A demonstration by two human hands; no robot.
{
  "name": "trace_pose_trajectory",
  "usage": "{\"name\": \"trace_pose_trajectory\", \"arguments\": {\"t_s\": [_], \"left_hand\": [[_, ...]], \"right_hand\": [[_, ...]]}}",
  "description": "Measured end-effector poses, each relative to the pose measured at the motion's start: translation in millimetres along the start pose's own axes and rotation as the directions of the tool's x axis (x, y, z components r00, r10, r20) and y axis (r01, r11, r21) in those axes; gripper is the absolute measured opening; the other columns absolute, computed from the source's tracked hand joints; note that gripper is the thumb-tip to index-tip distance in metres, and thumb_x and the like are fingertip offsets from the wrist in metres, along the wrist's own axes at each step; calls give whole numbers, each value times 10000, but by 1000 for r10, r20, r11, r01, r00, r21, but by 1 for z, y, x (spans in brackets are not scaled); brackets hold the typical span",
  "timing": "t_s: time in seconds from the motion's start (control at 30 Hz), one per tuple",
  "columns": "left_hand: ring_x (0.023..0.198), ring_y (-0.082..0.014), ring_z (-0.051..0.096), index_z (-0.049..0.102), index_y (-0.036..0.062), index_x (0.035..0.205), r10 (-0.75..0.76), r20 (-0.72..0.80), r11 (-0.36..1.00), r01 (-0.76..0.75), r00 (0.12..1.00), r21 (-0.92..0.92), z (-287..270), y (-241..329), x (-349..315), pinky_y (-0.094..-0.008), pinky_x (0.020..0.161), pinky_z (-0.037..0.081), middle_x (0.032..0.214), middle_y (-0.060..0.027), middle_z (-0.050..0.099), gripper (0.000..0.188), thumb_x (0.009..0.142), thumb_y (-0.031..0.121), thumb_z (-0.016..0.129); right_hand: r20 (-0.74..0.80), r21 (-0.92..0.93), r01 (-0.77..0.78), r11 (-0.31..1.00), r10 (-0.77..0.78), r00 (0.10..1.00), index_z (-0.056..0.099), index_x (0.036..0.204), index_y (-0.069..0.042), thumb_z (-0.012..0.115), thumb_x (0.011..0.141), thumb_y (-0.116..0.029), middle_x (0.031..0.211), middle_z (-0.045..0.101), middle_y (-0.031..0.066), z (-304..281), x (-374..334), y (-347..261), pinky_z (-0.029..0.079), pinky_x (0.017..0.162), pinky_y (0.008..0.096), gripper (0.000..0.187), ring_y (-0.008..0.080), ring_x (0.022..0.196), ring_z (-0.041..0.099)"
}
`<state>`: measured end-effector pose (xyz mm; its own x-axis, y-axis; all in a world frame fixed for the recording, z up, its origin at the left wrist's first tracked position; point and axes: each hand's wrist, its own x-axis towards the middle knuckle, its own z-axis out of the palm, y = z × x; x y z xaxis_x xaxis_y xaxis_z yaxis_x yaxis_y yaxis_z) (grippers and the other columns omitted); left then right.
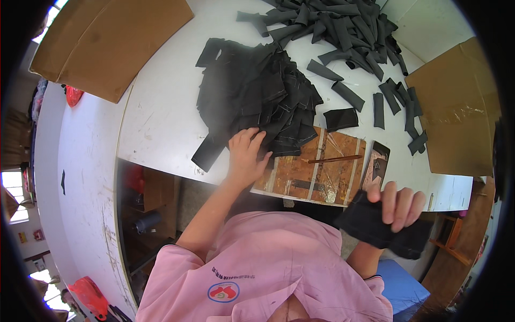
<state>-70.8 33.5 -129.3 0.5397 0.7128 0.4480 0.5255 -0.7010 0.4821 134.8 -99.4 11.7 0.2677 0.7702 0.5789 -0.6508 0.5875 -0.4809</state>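
Evidently held above the near edge of the counter, a black cloth piece sits in the right grip, whose fingers curl closed over the middle of it; that central hold probably explains why both ends stick out free on either side. The left grip is open, its fingers spread and slightly bent, resting on the near edge of a pile of black cloth without visibly clasping any layer, perhaps to steady it or to feel for one. Between the two grips lies a wooden board crossed by pale strips, with a thin brown stick on it, likely kept within easy reach. Just beyond the right grip is a phone-like slab, and farther out a single flat black piece. Farther still, a heap of dark grey tubes spreads loosely, seemingly set apart from the pile. Cardboard stands outermost: a right-hand box past the right grip, a left-hand box well beyond the left.
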Motion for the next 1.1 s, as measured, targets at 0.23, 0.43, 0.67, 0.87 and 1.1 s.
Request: {"name": "trace_pose_trajectory", "arguments": {"t_s": [0.23, 0.43, 0.67, 0.87, 1.1], "left_hand": [[1054, -327, 406, 445, 3, 1145, 61, 49, 998, -61, 997, -2, -8, -6, -6, -405, 889, 298, 1155, -154, 432, 608, 635, 228, 688], [1047, -336, 403, 445, 12, 1144, 50, 170, 997, -60, 984, 57, -12, -10, -2, -409, 881, 301, 1147, -158, 424, 584, 658, 230, 681], [1017, -324, 420, 460, 18, 1120, 105, 101, 985, -117, 989, 123, -3, -22, 12, -407, 854, 317, 1108, -151, 439, 507, 677, 166, 657], [1009, -315, 438, 458, 5, 1113, 137, 38, 987, -140, 990, 75, -5, -40, 38, -388, 861, 323, 1095, -154, 464, 505, 657, 119, 642], [995, -293, 468, 473, -19, 1095, 114, -77, 966, -129, 990, -222, -43, -3, 31, -357, 862, 363, 1084, -172, 486, 508, 622, 111, 603]], "right_hand": [[-195, 125, 44, 991, -19, 981, 384, 621, -144, 415, 843, -67, 591, 421, -38, 11, 19, -25, 331, 695, 282, 237, 99, 640, 413], [-207, 242, 211, 947, -162, 965, 379, 597, -132, 443, 810, -78, 577, 424, -29, 19, 40, -67, 349, 670, 280, 229, 111, 610, 414], [-177, 93, -99, 991, 115, 978, 424, 650, -87, 399, 854, -95, 577, 463, 55, 28, 54, -100, 428, 474, 291, 205, 160, 537, 443], [-339, -752, -344, 562, 118, 933, 515, 639, 7, 493, 601, 55, 640, 495, 76, 16, 42, -34, 358, 475, 229, 65, 128, 562, 448], [-232, -867, -387, 315, 431, 872, 538, 718, 26, 600, 695, -15, 673, 551, 90, -10, 0, 9, 396, 524, 250, 78, 176, 585, 519]]}}
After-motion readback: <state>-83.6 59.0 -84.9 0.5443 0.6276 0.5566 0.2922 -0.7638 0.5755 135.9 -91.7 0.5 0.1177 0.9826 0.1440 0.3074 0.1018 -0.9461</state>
